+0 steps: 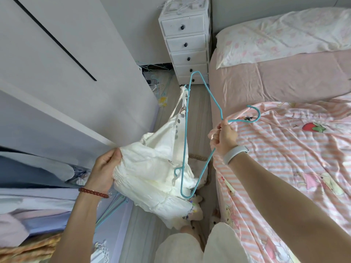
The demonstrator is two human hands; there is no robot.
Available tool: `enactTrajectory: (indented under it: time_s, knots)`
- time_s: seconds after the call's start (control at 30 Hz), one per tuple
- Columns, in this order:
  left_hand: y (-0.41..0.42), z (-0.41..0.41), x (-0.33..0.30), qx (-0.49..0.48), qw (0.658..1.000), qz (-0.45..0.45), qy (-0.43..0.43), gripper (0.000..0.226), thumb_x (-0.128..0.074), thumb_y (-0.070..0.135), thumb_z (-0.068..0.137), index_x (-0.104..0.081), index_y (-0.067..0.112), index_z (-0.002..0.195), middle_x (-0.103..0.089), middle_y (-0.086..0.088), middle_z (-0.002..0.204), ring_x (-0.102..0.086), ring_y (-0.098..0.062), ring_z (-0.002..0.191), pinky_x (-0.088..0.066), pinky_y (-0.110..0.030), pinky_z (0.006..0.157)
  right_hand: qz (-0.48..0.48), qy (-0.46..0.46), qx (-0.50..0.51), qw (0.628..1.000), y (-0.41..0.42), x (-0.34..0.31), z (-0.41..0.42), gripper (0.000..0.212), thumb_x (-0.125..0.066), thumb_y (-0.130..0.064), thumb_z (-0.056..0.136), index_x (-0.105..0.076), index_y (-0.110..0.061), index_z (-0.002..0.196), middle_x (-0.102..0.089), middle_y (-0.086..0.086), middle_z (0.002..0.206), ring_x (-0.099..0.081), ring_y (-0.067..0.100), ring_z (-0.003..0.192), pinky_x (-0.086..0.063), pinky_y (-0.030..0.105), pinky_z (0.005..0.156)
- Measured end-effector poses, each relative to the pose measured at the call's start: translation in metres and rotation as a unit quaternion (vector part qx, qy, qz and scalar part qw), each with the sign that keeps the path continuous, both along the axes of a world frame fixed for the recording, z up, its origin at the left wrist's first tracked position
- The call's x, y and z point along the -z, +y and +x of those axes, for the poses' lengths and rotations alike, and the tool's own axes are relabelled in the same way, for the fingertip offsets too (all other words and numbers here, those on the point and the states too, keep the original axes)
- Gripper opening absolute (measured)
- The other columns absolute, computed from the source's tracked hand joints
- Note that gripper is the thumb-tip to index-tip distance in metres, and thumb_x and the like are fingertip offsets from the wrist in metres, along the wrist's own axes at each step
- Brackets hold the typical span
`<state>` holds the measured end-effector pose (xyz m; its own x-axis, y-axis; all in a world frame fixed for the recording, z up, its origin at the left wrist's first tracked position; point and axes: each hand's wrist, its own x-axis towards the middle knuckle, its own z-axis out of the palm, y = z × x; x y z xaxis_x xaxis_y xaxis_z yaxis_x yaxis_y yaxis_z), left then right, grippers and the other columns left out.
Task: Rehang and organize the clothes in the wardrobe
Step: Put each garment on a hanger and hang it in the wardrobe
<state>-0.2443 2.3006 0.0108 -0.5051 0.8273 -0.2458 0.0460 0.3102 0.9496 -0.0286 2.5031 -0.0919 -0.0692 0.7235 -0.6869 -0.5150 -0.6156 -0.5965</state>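
A white garment [152, 168], crumpled and gathered into folds, is hanging in the lower middle of the frame, over a strip of wooden floor [197, 99] between the wardrobe and the bed. One thin strap is running up from it toward the upper middle, looped over a corner of a teal wire hanger [187, 118]. The hanger is lying tilted across the centre of the frame, its hook pointing right over the bed and its lower corner dipping behind the garment's folds.

The left hand [106, 168], at lower left with a reddish bead bracelet [93, 192] on its wrist, is gripping the bunched left edge of the garment, fingers curled into the cloth. The right hand [224, 138], right of centre with a pale band [234, 154] round its wrist, is pinching the hanger's neck just below the hook, fingers closed round the wire.

A grey wardrobe door [76, 73] is filling the upper left, and folded clothes in pale blue and lilac are lying in the open wardrobe [38, 198] at lower left, with more teal hangers [112, 213] poking out near the left wrist. At top centre a narrow white drawer unit [187, 44] with dark knobs is standing against the wall. The bed is taking up the right side, with a pink sheet [275, 80], a floral pillow [284, 35] at upper right and a pink striped quilt [284, 168] printed with a strawberry and cartoon figures.
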Motion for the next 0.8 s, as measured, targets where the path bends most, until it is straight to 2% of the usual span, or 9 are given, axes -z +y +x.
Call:
enactTrajectory:
  time_s: [0.1,0.17,0.33,0.43,0.53,0.6,0.67,0.7,0.8]
  knots:
    - [-0.001,0.004,0.002,-0.007,1.0,0.002,0.002,0.049,-0.07,0.072,0.052,-0.074,0.029,0.076,-0.071,0.009,0.078,-0.064,-0.004,0.074,-0.052,-0.018,0.067,-0.025,-0.005,-0.015,1.0,0.0,-0.001,0.009,0.038,-0.038,-0.028,0.098,-0.035,-0.016,0.062,-0.023,-0.01,0.029,-0.019,0.004,0.024,-0.014,0.008,0.034]
    - [0.0,0.011,0.001,-0.028,1.0,0.005,-0.009,0.031,-0.062,0.056,0.067,-0.074,0.028,0.072,-0.071,0.009,0.075,-0.065,-0.002,0.072,-0.053,-0.015,0.064,-0.036,0.011,-0.031,0.999,-0.001,0.0,0.012,0.039,-0.036,-0.029,0.099,-0.034,-0.015,0.062,-0.022,-0.01,0.028,-0.018,0.004,0.023,-0.013,0.009,0.032]
    - [0.002,0.019,0.003,-0.079,0.997,-0.01,0.011,0.028,-0.039,0.021,0.097,-0.063,0.016,0.083,-0.068,0.013,0.063,-0.061,0.0,0.063,-0.05,-0.011,0.055,-0.074,0.082,-0.037,0.993,0.0,-0.003,0.022,0.042,-0.028,-0.026,0.101,-0.029,-0.016,0.06,-0.021,-0.009,0.027,-0.015,0.004,0.021,-0.011,0.015,0.027]
    - [0.004,0.021,0.0,-0.127,0.992,-0.013,-0.015,0.026,-0.039,0.023,0.096,-0.057,0.012,0.083,-0.057,0.012,0.046,-0.047,0.004,0.04,-0.035,-0.006,0.038,-0.109,0.145,-0.021,0.983,0.005,-0.009,0.027,0.041,-0.025,-0.016,0.099,-0.028,-0.014,0.058,-0.019,-0.007,0.027,-0.016,0.005,0.02,-0.011,0.014,0.027]
    - [0.006,0.023,0.009,-0.188,0.982,-0.024,-0.022,0.029,-0.045,0.021,0.096,-0.06,0.016,0.071,-0.057,0.012,0.048,-0.05,-0.007,0.054,-0.039,-0.017,0.049,-0.109,0.147,-0.015,0.983,0.013,-0.017,0.033,0.038,-0.025,-0.012,0.096,-0.029,-0.014,0.059,-0.018,-0.007,0.027,-0.016,0.005,0.02,-0.01,0.014,0.029]
    - [0.005,0.028,0.014,-0.208,0.978,-0.025,0.003,0.037,-0.051,0.037,0.091,-0.054,0.018,0.059,-0.052,0.01,0.046,-0.045,-0.014,0.06,-0.035,-0.027,0.057,-0.109,0.139,-0.004,0.984,0.018,-0.021,0.035,0.037,-0.026,-0.013,0.096,-0.03,-0.014,0.059,-0.018,-0.007,0.027,-0.015,0.006,0.02,-0.009,0.014,0.03]
    - [0.004,0.033,0.015,-0.121,0.989,-0.016,0.078,0.037,-0.06,0.052,0.074,-0.044,0.026,0.052,-0.04,0.011,0.049,-0.037,-0.009,0.057,-0.03,-0.026,0.055,-0.112,0.138,0.012,0.984,0.021,-0.023,0.035,0.035,-0.026,-0.011,0.095,-0.03,-0.014,0.06,-0.017,-0.007,0.026,-0.014,0.006,0.02,-0.01,0.014,0.028]
    - [0.006,0.038,0.01,-0.048,0.993,-0.012,0.103,0.031,-0.06,0.051,0.063,-0.045,0.027,0.053,-0.039,0.012,0.051,-0.036,-0.005,0.055,-0.031,-0.021,0.052,-0.111,0.14,0.019,0.984,0.023,-0.023,0.033,0.035,-0.025,-0.009,0.094,-0.029,-0.014,0.06,-0.016,-0.006,0.026,-0.014,0.006,0.02,-0.011,0.013,0.026]
    - [0.009,0.049,0.002,0.144,0.971,-0.078,0.171,0.022,-0.074,0.044,0.052,-0.066,0.034,0.07,-0.057,0.017,0.059,-0.049,0.005,0.059,-0.036,-0.007,0.059,-0.113,0.16,0.03,0.98,0.027,-0.022,0.024,0.035,-0.024,-0.007,0.094,-0.029,-0.013,0.06,-0.016,-0.006,0.026,-0.014,0.006,0.019,-0.011,0.012,0.025]
